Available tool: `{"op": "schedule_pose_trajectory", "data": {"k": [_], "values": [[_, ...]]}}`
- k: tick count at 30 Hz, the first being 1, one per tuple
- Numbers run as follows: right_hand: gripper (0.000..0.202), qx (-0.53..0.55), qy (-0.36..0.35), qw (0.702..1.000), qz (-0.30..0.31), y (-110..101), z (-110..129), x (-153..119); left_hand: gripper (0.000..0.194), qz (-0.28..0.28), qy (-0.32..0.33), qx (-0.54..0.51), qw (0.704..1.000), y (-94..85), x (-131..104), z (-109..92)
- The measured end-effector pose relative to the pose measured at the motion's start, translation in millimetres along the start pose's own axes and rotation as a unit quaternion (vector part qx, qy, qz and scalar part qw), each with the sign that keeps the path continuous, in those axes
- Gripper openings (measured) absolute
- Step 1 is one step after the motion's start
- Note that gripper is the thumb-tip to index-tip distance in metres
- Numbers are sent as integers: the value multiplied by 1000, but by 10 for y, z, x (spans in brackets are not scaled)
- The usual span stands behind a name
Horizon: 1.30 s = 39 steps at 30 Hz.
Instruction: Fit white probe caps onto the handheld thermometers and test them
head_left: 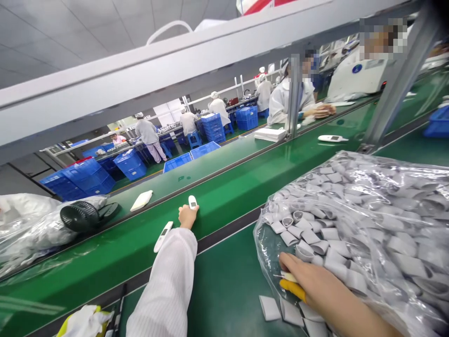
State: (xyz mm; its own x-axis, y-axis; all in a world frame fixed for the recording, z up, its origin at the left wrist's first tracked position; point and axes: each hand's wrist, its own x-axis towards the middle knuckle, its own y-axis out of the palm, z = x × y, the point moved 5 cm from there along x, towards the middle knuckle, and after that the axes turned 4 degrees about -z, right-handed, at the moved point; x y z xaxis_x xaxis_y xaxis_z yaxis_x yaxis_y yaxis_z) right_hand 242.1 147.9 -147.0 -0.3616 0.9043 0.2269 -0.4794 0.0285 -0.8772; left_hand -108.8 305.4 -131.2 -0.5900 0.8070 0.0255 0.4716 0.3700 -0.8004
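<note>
My left hand (pixel 188 216), in a white sleeve, reaches over the green conveyor belt with its fingers closed round a white device with a small display (pixel 192 202). A second white device (pixel 163 237) lies on the belt just left of my wrist. On the right, my right hand (pixel 298 276) holds a yellow-handled tool (pixel 293 289) with a thin pale tip, at the near edge of a clear plastic bag. Many short light-grey sleeves (pixel 338 243) fill the bag. Loose grey pieces (pixel 269 308) lie on the green table below this hand.
A third device (pixel 332 138) lies farther along the belt (pixel 242 175). Beyond it are a black fan (pixel 80 216), a white pad (pixel 141 201), a white stack (pixel 270 134) and a seated person (pixel 280 100). A metal post (pixel 400 84) stands at right. Cloth (pixel 84 322) lies lower left.
</note>
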Motion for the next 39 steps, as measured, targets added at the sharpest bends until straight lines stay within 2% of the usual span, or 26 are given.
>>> {"op": "schedule_pose_trajectory", "data": {"k": [3,5,8,10,14,17,19,21,23,26,29,32,35,37,39], "values": [[8,60,19,997,33,-142,64,45,36,16,-10,-93,996,-28,-51,23],[10,111,38,993,32,-229,86,71,35,27,-15,-169,985,-72,-147,52],[18,208,40,977,11,-285,97,98,35,38,-16,-300,953,-191,-380,71],[23,286,33,958,-9,-293,102,113,34,40,-6,-393,919,-330,-593,55],[33,449,74,890,-30,-331,191,166,32,31,46,-558,828,-761,-1111,-19],[41,564,102,819,-27,-454,465,247,33,45,88,-633,768,-1098,-1509,-99],[42,626,100,773,-29,-581,730,323,38,62,108,-656,744,-1288,-1748,-156],[41,662,90,743,-33,-710,1004,404,42,78,120,-665,733,-1442,-1955,-202],[43,682,75,727,-29,-810,1258,476,39,131,129,-654,734,-1531,-2135,-253],[45,704,48,709,-19,-898,1552,543,35,242,171,-598,745,-1579,-2355,-316],[44,719,17,695,-18,-937,1729,583,31,277,212,-555,755,-1611,-2471,-317],[41,722,-6,691,-37,-933,1791,644,45,267,198,-533,778,-1608,-2512,-294],[36,709,-23,701,-75,-908,1769,723,63,195,174,-494,829,-1607,-2503,-265],[32,698,-29,708,-106,-894,1730,765,72,149,183,-455,859,-1596,-2491,-265],[28,692,-41,709,-126,-885,1703,788,76,137,205,-420,874,-1557,-2483,-279]]}}
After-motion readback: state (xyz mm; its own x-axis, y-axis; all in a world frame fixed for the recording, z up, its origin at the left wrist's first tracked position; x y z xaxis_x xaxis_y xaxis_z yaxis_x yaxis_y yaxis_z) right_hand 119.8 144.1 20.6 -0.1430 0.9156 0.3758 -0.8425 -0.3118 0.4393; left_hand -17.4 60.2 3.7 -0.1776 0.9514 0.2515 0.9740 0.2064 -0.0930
